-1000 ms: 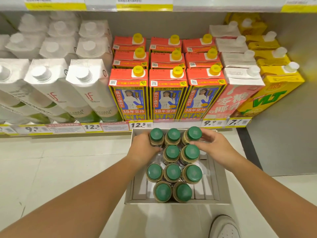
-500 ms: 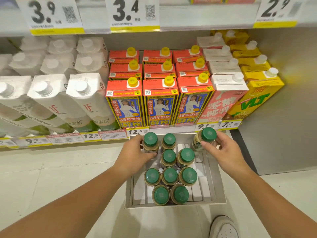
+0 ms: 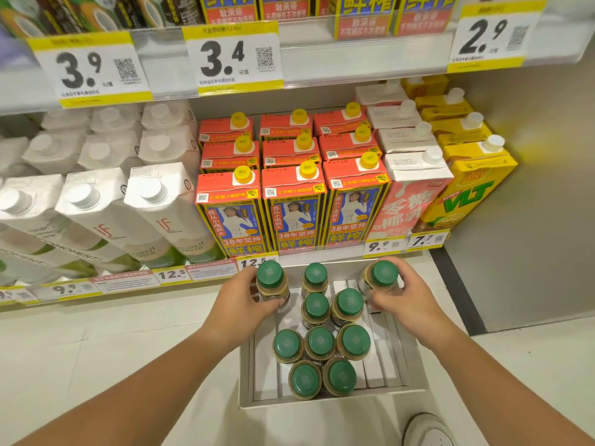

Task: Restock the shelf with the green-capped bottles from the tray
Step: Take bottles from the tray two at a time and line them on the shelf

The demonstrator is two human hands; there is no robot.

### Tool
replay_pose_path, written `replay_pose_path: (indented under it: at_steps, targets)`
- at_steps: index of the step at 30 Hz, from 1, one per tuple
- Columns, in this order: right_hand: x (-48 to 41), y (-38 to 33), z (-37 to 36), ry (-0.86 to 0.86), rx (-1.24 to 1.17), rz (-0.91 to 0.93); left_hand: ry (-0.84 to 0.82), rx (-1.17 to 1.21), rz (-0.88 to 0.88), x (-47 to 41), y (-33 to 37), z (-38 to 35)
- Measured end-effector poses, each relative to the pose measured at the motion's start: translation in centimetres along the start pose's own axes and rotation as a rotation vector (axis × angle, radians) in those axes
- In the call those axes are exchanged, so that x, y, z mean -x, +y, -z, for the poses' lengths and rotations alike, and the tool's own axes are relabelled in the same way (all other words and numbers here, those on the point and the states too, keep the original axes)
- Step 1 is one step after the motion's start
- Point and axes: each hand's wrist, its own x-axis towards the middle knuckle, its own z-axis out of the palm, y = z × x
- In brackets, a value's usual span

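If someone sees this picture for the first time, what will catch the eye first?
Probably the left hand and the right hand, each gripping a green-capped bottle at the far end of the white tray on the floor. Behind them, red cartons with yellow caps fill the middle of the bottom shelf.

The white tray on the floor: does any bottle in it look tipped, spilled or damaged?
Nothing stands out. The eight free green-capped bottles stand upright and capped in the white cardboard tray, with no spill visible. The left hand grips the far-left bottle and the right hand the far-right bottle, both roughly upright.
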Motion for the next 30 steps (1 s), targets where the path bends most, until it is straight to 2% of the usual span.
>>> replay_pose_path:
  at_steps: [2,4,6,9,11,15,18,20,24,30]
  targets:
    - [-0.5,0.1,-0.5,0.064,0.089,0.015,0.007,0.017,0.001,-0.1,0.0,0.2]
    - [-1.1,0.2,-1.3,0.105,0.288,0.098,0.006,0.025,-0.003,-0.1,-0.1,0.4]
    - [-1.4,0.2,-2.3,0.024,0.42,0.15,0.0,0.026,-0.007,0.1,-0.3,0.4]
    - [-1.8,0.3,-2.8,-0.154,0.423,0.141,0.008,0.01,-0.004,0.5,-0.8,0.3]
    - [-2.5,1.0,-2.7,-0.197,0.539,0.168,-0.003,0.001,-0.019,0.5,-1.0,0.2]
    - [-2.9,2.2,-3.6,-0.157,0.888,0.263,0.001,0.002,-0.008,0.3,-1.2,0.3]
    - [-3.3,2.2,-3.9,-0.097,0.988,0.308,0.006,-0.001,-0.005,0.2,-1.2,0.3]
    - [-3.4,2.0,-3.8,-0.088,0.964,0.306,-0.002,-0.006,-0.006,0.2,-1.1,0.4]
    - [-1.8,-0.1,-3.5,0.031,0.708,0.233,0.029,-0.006,-0.034,0.0,0.0,1.4]
    - [0.5,-7.8,-1.6,0.124,0.326,0.234,0.049,0.078,-0.187,0.7,5.9,6.1]
